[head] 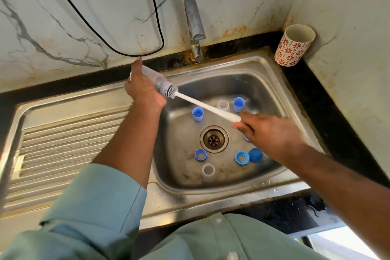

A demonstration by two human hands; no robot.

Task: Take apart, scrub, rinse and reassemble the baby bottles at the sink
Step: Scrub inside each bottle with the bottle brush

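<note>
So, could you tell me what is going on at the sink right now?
A person is scrubbing a clear baby bottle over the sink. The left hand grips the bottle, tilted sideways, while the right hand holds the white brush with its bristles at the bottle's mouth. Blue caps and rings and clear parts lie apart in the basin. The tap looks off.

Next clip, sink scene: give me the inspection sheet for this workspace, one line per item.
Surface: steel sink with ribbed drainboard, stained.
Job's things: clear bottle with brush entering its mouth; blue caps, blue rings and clear parts in the basin.
Clutter: red-flowered cup in the corner.
Grippers: left hand grips the bottle; right hand holds the brush handle.
Cables: black cable hanging against the wall.
Surroundings: marble-look wall, tap not running.
</note>
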